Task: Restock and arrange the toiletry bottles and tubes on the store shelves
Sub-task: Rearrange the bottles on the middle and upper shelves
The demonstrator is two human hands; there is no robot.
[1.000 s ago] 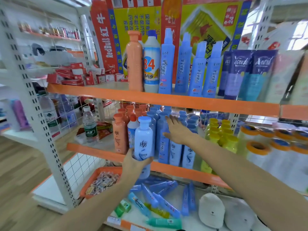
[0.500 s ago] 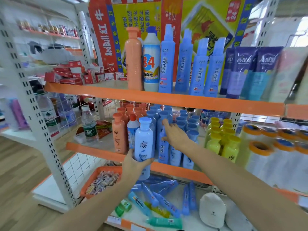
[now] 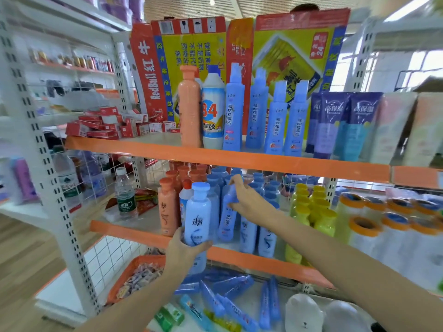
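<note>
**Pulling the tall spray bottle out of the shampoo row**

Right hand (image 3: 247, 200) fingers closed round tall blue spray bottle (image 3: 227, 214), mid-shelf among blue bottles; lift straight up, clear neighbours' caps; left hand (image 3: 189, 248) wrapped round pale blue shampoo bottle (image 3: 197, 212) at shelf edge (image 3: 263, 262); keep it upright.

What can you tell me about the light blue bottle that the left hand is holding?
The light blue bottle looks like smooth plastic, with a round, flat-topped blue cap and a dark swirly logo with lettering on its front. It stands upright in front of the middle shelf's orange edge, beside an orange bottle. The left hand wraps around its lower part, hiding some of the label.
</note>
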